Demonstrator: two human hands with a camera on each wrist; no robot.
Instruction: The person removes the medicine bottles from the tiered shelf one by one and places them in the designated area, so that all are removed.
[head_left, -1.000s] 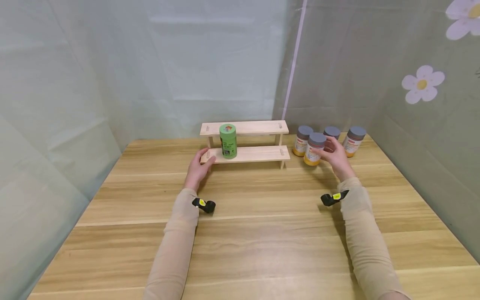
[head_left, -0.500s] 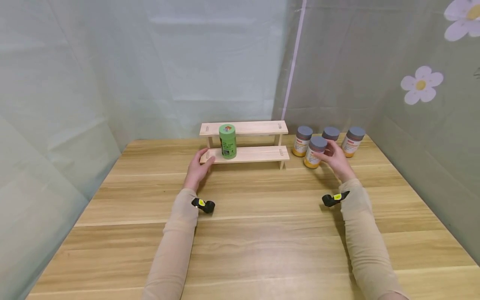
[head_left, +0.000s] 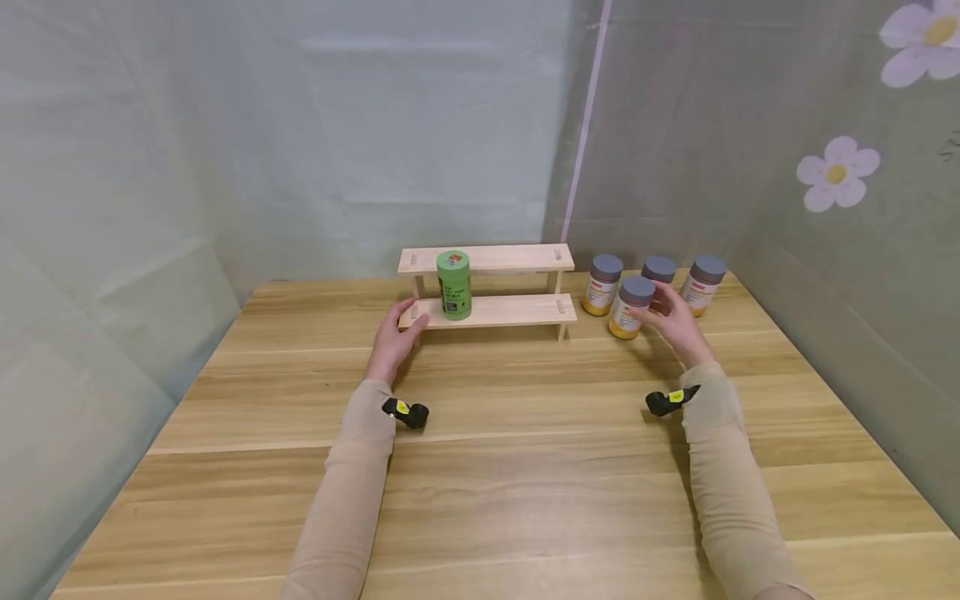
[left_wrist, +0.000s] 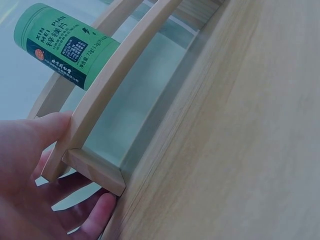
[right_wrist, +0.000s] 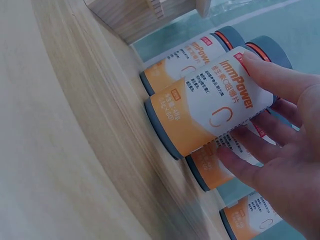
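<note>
My left hand [head_left: 395, 340] grips the left end of a two-tier wooden shelf [head_left: 517, 310], thumb on the lower board and fingers below it in the left wrist view. On that lower board stands a green supplement bottle [left_wrist: 67, 47], upright, near the left end. Over to the right, my right hand [head_left: 675, 323] holds the front white-and-orange supplement bottle [right_wrist: 212, 102] between thumb and fingers. It is upright, its base at the tabletop. Its dark grey lid [head_left: 637, 287] faces up.
Behind the held bottle stand a matching bottle at left [head_left: 601, 292], one partly hidden in the middle [head_left: 659, 265], and one at right [head_left: 701, 292]. A wood-grain table [head_left: 525, 467] lies below, with pale curtains [head_left: 465, 125] behind.
The right hand has brought the held bottle slightly nearer and a little to the right, away from the left-hand matching bottle. The left hand stays on the shelf.
</note>
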